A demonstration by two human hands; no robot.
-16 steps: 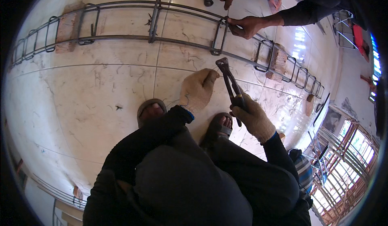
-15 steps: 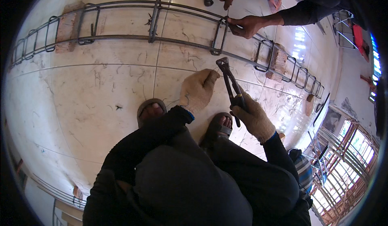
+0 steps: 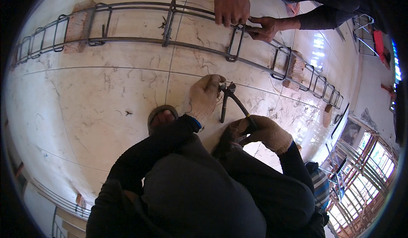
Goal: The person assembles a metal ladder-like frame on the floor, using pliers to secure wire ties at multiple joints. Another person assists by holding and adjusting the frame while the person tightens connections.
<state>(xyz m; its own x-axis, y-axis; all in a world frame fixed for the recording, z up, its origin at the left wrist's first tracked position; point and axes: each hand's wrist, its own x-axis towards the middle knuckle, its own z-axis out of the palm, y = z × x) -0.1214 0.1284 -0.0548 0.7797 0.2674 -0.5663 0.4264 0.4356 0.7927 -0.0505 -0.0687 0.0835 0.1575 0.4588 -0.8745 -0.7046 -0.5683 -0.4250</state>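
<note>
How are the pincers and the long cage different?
The pincers are short; the cage is much longer. The right hand holds the pincers, while the cage lies across blocks. The pincers have two spread handles; the cage has long bars with loops around them. Both look dark and metallic.

The rebar cage (image 3: 169,23) propped on bricks (image 3: 76,28) suggests a building site.

Striped fabric (image 3: 320,188) lower right; red item (image 3: 379,43) upper right.
</note>
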